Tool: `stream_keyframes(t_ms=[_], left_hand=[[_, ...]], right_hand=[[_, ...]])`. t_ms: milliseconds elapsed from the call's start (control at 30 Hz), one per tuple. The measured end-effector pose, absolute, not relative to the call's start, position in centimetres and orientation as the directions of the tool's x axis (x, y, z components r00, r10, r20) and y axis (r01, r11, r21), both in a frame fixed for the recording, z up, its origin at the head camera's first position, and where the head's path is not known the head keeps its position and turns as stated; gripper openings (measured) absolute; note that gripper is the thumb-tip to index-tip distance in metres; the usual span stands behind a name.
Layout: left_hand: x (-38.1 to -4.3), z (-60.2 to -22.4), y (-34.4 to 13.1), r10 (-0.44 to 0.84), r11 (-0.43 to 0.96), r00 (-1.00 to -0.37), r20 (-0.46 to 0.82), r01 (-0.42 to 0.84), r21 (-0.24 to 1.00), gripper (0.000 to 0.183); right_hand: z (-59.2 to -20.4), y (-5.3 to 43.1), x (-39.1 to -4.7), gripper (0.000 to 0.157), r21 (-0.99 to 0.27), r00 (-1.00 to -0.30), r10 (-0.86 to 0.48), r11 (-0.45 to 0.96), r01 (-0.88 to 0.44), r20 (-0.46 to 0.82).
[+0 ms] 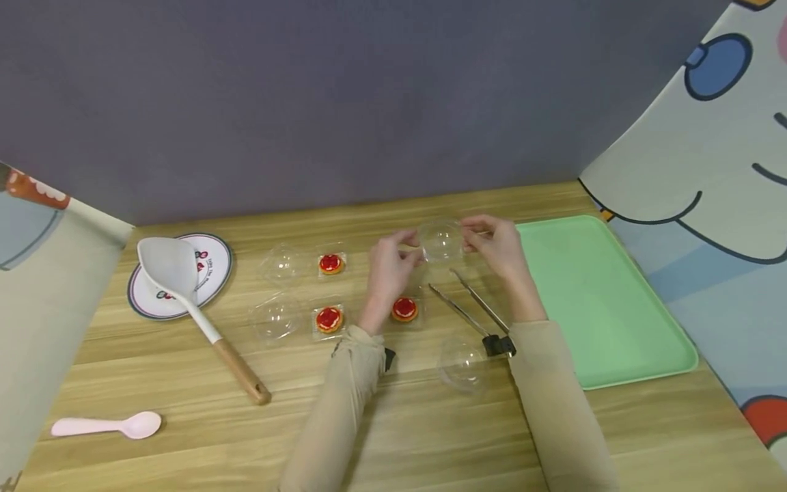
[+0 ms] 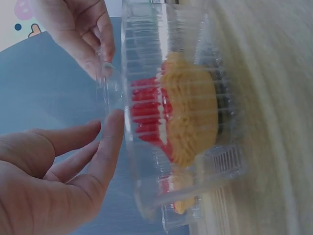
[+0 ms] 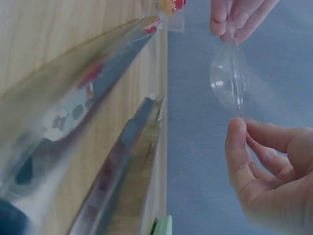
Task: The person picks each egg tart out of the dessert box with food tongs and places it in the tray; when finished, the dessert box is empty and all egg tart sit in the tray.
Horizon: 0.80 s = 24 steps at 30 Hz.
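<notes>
A clear plastic dome lid [image 1: 443,242] is held up above the table between both hands. My left hand [image 1: 393,266] pinches its left edge between thumb and fingers. On the opposite edge my right hand [image 1: 499,251] pinches the rim, as the right wrist view also shows with the lid [image 3: 227,81] tilted on edge. Below the left hand sits a red-topped tart [image 1: 404,309] on a clear base. Two more tarts, one farther back [image 1: 330,264] and one nearer [image 1: 328,319], lie to the left on clear bases. Metal tongs [image 1: 470,307] rest below the right hand.
Clear domes lie at left [image 1: 284,263], [image 1: 277,318] and front [image 1: 462,362]. A white turner [image 1: 169,266] leans on a patterned plate [image 1: 215,266]. A pink spoon [image 1: 140,425] lies front left; a green tray [image 1: 602,307] stands right. A grey wall [image 1: 356,109] closes the back.
</notes>
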<state>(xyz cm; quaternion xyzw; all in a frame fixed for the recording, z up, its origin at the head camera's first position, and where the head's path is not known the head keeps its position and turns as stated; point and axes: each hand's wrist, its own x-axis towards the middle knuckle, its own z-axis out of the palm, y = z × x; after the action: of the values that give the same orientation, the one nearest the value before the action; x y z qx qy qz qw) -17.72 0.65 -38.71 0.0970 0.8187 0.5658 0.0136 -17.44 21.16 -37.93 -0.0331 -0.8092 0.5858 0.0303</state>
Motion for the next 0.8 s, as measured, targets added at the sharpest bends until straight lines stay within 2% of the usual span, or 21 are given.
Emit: stream_keyframes(t_ms=[133, 433, 600, 800], left_hand=[[-17.65, -38.69, 0.67, 0.214, 0.409, -0.973, 0.083, 0.166, 0.897, 0.042], [-17.57, -38.90, 0.58, 0.315, 0.464, -0.949, -0.016, 0.139, 0.875, 0.046], [-17.59, -39.08, 0.42, 0.354, 0.501, -0.933, -0.067, 0.128, 0.856, 0.049], [-17.60, -39.08, 0.16, 0.429, 0.597, -0.896, -0.117, 0.184, 0.781, 0.057]], right_hand=[[-38.22, 21.43, -17.53, 0.031, -0.942, -0.996, 0.092, 0.333, 0.034, -0.004], [-38.65, 21.42, -17.87, 0.031, -0.905, -0.998, 0.064, 0.424, 0.029, -0.002], [-38.64, 21.42, -17.86, 0.032, -0.881, -1.000, 0.020, 0.473, 0.024, -0.017], [-38.65, 21.30, -17.68, 0.034, -0.845, -0.999, -0.049, 0.535, -0.023, -0.004]])
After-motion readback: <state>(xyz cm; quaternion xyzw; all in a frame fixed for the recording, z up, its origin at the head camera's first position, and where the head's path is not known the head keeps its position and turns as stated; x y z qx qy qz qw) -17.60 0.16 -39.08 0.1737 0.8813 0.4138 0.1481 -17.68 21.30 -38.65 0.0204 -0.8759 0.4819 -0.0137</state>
